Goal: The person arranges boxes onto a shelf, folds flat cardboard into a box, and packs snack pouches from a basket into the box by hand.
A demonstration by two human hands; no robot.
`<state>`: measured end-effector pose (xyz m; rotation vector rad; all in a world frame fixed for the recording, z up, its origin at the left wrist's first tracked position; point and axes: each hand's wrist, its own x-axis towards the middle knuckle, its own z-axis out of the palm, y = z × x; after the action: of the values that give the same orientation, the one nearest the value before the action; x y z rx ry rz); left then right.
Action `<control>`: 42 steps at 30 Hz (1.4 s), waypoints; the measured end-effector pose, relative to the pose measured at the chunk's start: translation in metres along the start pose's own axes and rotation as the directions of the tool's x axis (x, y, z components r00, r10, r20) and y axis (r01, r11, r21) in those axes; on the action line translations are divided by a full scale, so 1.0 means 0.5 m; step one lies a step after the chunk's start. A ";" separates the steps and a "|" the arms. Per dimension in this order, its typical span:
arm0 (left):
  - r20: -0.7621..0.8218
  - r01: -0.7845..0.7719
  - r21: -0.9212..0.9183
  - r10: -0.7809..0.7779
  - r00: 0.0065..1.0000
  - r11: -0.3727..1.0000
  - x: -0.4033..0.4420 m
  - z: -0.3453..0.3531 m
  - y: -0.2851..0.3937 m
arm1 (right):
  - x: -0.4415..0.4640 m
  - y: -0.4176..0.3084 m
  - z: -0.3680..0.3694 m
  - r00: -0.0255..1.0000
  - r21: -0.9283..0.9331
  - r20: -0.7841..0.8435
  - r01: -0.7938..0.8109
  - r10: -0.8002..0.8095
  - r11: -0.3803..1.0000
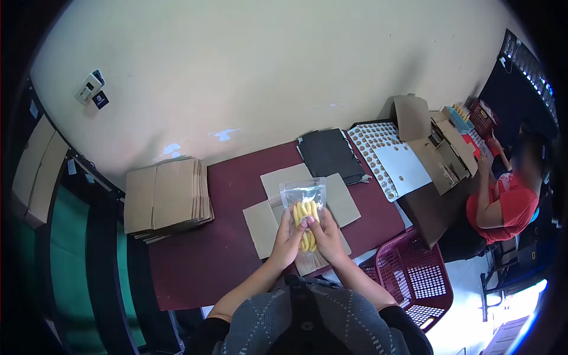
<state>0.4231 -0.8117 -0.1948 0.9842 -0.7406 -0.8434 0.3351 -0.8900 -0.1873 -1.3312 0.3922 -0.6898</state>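
A clear plastic pouch (303,190) holds several yellow, finger-shaped pieces and stands upright in front of me. My left hand (287,241) grips its left side, and my right hand (327,238) grips its right side. Both thumbs press on the front of the pouch near its middle. Beneath and behind the pouch, an unfolded cardboard box (337,198) lies with its flaps spread on the dark red table (231,177).
Flattened cardboard boxes (171,192) are stacked at left. Black sheets (331,155) and a tray of small round pieces (378,154) lie at back right. Further right are an open carton (438,163) and a person in red (515,204). A maroon crate (414,275) stands below the table's right edge.
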 end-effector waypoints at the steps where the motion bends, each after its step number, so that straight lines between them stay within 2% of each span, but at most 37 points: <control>1: 0.000 0.003 0.001 -0.003 1.000 1.000 -0.002 -0.001 -0.003 | -0.002 0.000 0.001 1.000 -0.013 0.003 0.005 -0.005 1.000; 5: -0.036 -0.006 -0.009 0.006 0.999 1.000 -0.009 0.003 0.000 | -0.007 0.010 0.006 0.999 -0.046 -0.035 0.023 -0.025 0.999; 7: -0.030 0.005 -0.034 -0.006 1.000 0.999 -0.008 -0.002 -0.002 | -0.009 0.010 0.006 1.000 -0.004 -0.029 -0.005 0.004 1.000; 11: -0.032 -0.012 0.037 0.013 0.999 0.999 -0.001 -0.007 -0.013 | -0.007 0.008 0.012 0.997 0.093 -0.057 -0.040 0.045 0.995; 13: -0.058 -0.038 -0.026 0.036 0.998 0.999 -0.001 0.000 0.002 | -0.003 -0.009 0.013 0.999 0.117 -0.048 -0.013 0.018 0.993; 15: -0.071 -0.047 -0.042 0.044 0.996 0.998 -0.006 0.003 0.003 | -0.005 -0.008 0.016 0.999 0.060 -0.016 0.030 -0.029 0.998; 17: -0.072 -0.056 0.071 0.062 0.995 0.996 -0.009 0.007 0.017 | -0.009 0.001 0.017 0.997 -0.028 0.004 0.074 -0.074 0.997; 18: -0.061 -0.085 0.056 0.089 0.994 0.995 -0.007 0.006 0.016 | -0.012 0.007 0.012 1.000 -0.034 0.010 0.020 -0.020 0.999; 21: -0.087 -0.078 0.029 0.080 0.993 0.997 -0.010 0.003 0.006 | -0.019 0.005 0.012 0.999 -0.139 0.027 0.031 -0.027 0.990; 25: -0.106 -0.068 -0.016 0.066 0.992 0.998 -0.014 0.000 -0.007 | -0.027 0.012 0.019 0.998 -0.039 0.007 0.065 -0.065 0.997; 27: -0.073 0.048 -0.152 -0.059 0.996 0.987 -0.012 -0.007 0.003 | -0.029 0.008 0.023 0.995 0.052 -0.081 0.070 -0.066 0.996; 28: -0.072 0.049 -0.153 -0.060 0.996 0.987 -0.010 -0.008 0.012 | -0.026 0.007 0.018 0.994 0.051 -0.082 0.070 -0.065 0.996; 30: 0.040 0.016 0.016 -0.017 0.999 1.000 -0.006 -0.006 0.031 | -0.015 -0.001 -0.004 0.998 0.168 -0.032 -0.043 0.049 0.985; 31: 0.042 0.018 0.015 -0.019 0.999 1.000 -0.008 -0.008 0.031 | -0.011 -0.007 -0.012 0.998 0.167 -0.035 -0.042 0.049 0.985; 33: 0.148 0.058 0.005 -0.059 0.987 0.998 -0.013 -0.016 0.032 | -0.005 -0.019 -0.026 0.985 -0.046 0.106 -0.130 0.135 0.990; 35: 0.174 0.055 0.033 -0.060 0.983 0.998 -0.014 -0.022 0.029 | -0.002 -0.023 -0.041 0.981 -0.047 0.100 -0.164 0.168 0.985; 37: 0.229 -0.013 0.126 -0.016 0.973 0.992 -0.017 -0.022 0.031 | -0.002 -0.045 -0.037 0.979 -0.128 0.114 -0.155 0.169 0.980; 39: 0.244 -0.034 0.178 -0.011 0.970 0.983 -0.015 -0.020 0.032 | -0.004 -0.031 -0.034 0.980 -0.111 0.106 -0.157 0.169 0.981; 41: 0.234 0.009 0.118 -0.037 0.971 0.993 -0.016 -0.021 0.028 | -0.001 -0.029 -0.028 0.982 0.038 0.107 -0.162 0.157 0.986; 42: 0.238 0.010 0.122 -0.039 0.970 0.992 -0.017 -0.021 0.025 | 0.001 -0.038 -0.033 0.983 0.043 0.104 -0.159 0.154 0.986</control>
<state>0.4311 -0.7962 -0.1885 1.0099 -0.9978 -0.9591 0.3207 -0.9044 -0.1726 -1.2666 0.3913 -0.4969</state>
